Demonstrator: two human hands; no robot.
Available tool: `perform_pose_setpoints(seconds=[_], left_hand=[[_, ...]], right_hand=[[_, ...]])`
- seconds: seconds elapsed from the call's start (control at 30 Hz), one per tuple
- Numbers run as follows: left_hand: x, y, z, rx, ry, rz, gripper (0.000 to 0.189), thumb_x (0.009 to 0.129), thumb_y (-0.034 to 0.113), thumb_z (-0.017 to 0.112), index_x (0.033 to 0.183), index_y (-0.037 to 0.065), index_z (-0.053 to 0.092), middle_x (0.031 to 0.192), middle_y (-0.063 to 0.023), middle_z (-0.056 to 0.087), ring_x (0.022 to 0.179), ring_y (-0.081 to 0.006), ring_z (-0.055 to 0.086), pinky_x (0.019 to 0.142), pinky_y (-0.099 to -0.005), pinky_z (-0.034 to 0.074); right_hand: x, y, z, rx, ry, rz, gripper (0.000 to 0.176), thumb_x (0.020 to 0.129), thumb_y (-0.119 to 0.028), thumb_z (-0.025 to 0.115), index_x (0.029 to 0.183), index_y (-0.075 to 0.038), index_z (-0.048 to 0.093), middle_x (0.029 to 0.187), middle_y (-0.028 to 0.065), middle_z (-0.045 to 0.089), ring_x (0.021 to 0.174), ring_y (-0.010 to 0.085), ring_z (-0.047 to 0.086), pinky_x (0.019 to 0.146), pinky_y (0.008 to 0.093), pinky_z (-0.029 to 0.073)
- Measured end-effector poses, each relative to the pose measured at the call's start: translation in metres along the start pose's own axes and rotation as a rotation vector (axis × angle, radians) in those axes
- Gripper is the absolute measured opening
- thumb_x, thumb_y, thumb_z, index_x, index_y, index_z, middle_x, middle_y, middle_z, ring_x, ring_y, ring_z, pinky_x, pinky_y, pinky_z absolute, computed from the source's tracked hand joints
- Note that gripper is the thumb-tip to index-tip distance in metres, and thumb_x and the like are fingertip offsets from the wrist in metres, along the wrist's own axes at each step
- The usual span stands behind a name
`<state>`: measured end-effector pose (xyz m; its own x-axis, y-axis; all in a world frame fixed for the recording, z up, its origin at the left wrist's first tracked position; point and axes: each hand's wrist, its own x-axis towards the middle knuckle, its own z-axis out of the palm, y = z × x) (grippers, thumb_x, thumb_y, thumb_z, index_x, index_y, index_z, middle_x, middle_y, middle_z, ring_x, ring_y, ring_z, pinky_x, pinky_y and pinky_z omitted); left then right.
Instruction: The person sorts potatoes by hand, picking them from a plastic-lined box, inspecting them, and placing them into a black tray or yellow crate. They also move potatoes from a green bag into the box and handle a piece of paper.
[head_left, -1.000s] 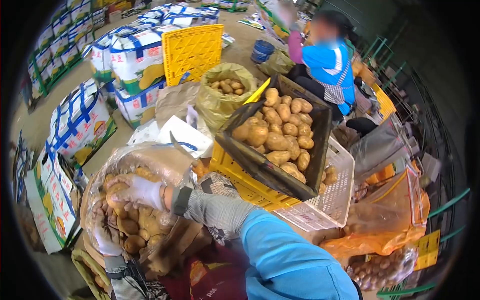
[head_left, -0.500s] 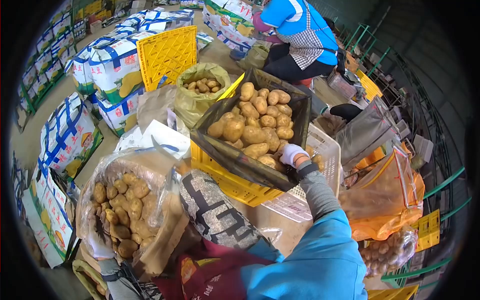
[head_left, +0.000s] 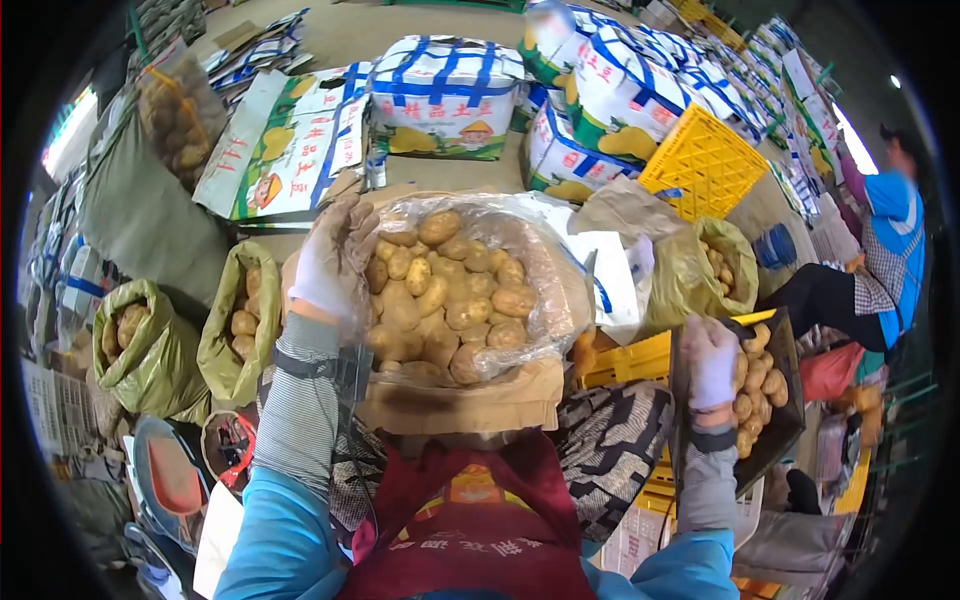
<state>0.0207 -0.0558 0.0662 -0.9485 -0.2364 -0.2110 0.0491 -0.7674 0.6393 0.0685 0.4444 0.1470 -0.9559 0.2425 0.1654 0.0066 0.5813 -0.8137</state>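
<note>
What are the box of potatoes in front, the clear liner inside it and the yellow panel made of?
Box: probably cardboard, matte; it's plain brown with a flat, folded front flap.
Liner: thin plastic film, it seems, glossy; it's see-through, crinkled and catches light.
Yellow panel: likely moulded plastic, judging by its even colour and regular lattice; its finish is hard to tell.
</note>
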Motion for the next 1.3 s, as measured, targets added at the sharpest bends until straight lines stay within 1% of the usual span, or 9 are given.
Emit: perform_pose_setpoints(seconds=[0.1, 0.17, 0.33, 0.5, 0.7, 0.83, 0.93, 1.2, 1.3], left_hand=[[0.001, 0.023, -0.002, -0.108, 0.059, 0.081, 0.025, 0.099, 0.016, 0.055, 0.118, -0.001, 0.058, 0.104, -0.0089, 0.066, 0.096, -0.0225, 0.068, 0.075, -0.0278, 0.059], [-0.003, 0.029, -0.004, -0.151, 0.072, 0.064, 0.026, 0.099, 0.016, 0.054, 0.118, -0.001, 0.057, 0.104, -0.0091, 0.066, 0.095, -0.0228, 0.069, 0.074, -0.0279, 0.059], [-0.014, 0.035, 0.008, -0.124, 0.097, 0.104, 0.03, 0.102, 0.016, 0.048, 0.127, 0.0, 0.054, 0.115, -0.0102, 0.064, 0.105, -0.0225, 0.065, 0.083, -0.0291, 0.058], [-0.009, 0.038, 0.002, -0.178, 0.006, 0.106, 0.035, 0.104, 0.019, 0.045, 0.133, 0.001, 0.051, 0.12, -0.0103, 0.061, 0.109, -0.0224, 0.062, 0.09, -0.0334, 0.054], [-0.008, 0.04, 0.003, -0.232, 0.053, 0.036, 0.034, 0.103, 0.02, 0.048, 0.132, 0.002, 0.052, 0.119, -0.0095, 0.062, 0.107, -0.0206, 0.063, 0.088, -0.0316, 0.054], [-0.009, 0.032, 0.013, -0.142, 0.1, -0.002, 0.033, 0.101, 0.019, 0.052, 0.13, 0.002, 0.053, 0.117, -0.008, 0.063, 0.103, -0.0193, 0.063, 0.086, -0.0306, 0.054], [-0.018, 0.023, 0.027, -0.014, 0.177, -0.044, 0.033, 0.099, 0.019, 0.054, 0.13, 0.006, 0.054, 0.115, -0.006, 0.063, 0.097, -0.0177, 0.064, 0.08, -0.0275, 0.053], [-0.016, -0.065, 0.02, 0.172, -0.301, -0.27, 0.049, 0.1, 0.031, 0.049, 0.144, 0.013, 0.039, 0.138, -0.0058, 0.051, 0.121, -0.025, 0.054, 0.091, -0.0438, 0.052], [-0.018, -0.069, 0.023, -0.241, -0.304, -0.477, 0.045, 0.103, 0.034, 0.044, 0.144, 0.015, 0.039, 0.136, -0.0074, 0.052, 0.12, -0.031, 0.056, 0.089, -0.0478, 0.055]], right_hand=[[0.023, -0.007, 0.128, 0.215, -0.557, 0.106, 0.036, 0.1, -0.033, 0.056, 0.108, 0.0, 0.067, 0.082, 0.0055, 0.068, 0.074, 0.0115, 0.062, 0.072, 0.0262, 0.052], [0.028, 0.015, 0.223, -0.006, -0.784, -0.272, 0.062, 0.098, -0.028, 0.06, 0.152, -0.012, 0.034, 0.125, 0.0167, 0.059, 0.112, 0.0235, 0.06, 0.098, 0.0333, 0.048], [0.013, 0.005, 0.421, 0.232, -0.855, 0.069, 0.076, 0.084, -0.033, 0.07, 0.148, -0.011, 0.037, 0.143, 0.024, 0.048, 0.133, 0.0332, 0.047, 0.108, 0.0376, 0.04], [0.011, -0.034, 0.484, -0.521, -0.79, -0.15, 0.076, 0.077, -0.032, 0.071, 0.146, -0.023, 0.039, 0.144, 0.0233, 0.044, 0.136, 0.04, 0.04, 0.11, 0.0441, 0.039], [0.04, -0.011, 0.478, -0.501, -0.885, -0.243, 0.08, 0.069, -0.029, 0.078, 0.139, -0.021, 0.041, 0.137, 0.0185, 0.05, 0.12, 0.035, 0.055, 0.103, 0.0436, 0.044], [0.031, 0.042, 0.478, 0.29, -0.772, -0.162, 0.077, 0.067, -0.009, 0.081, 0.134, -0.02, 0.046, 0.125, 0.0116, 0.057, 0.118, 0.0279, 0.054, 0.105, 0.036, 0.042], [0.017, 0.006, 0.423, 0.828, -0.775, 0.467, 0.074, 0.072, -0.003, 0.08, 0.136, -0.014, 0.045, 0.122, 0.0074, 0.057, 0.118, 0.0239, 0.053, 0.105, 0.032, 0.041], [0.024, -0.078, 0.277, 0.269, -0.79, -0.57, 0.093, 0.068, 0.006, 0.08, 0.148, -0.004, 0.033, 0.141, 0.0081, 0.043, 0.131, 0.0207, 0.043, 0.106, 0.0307, 0.041], [0.027, -0.074, 0.238, 0.678, -0.773, -0.309, 0.097, 0.067, 0.01, 0.077, 0.151, -0.004, 0.028, 0.148, 0.0103, 0.04, 0.138, 0.0232, 0.037, 0.112, 0.0334, 0.035]])
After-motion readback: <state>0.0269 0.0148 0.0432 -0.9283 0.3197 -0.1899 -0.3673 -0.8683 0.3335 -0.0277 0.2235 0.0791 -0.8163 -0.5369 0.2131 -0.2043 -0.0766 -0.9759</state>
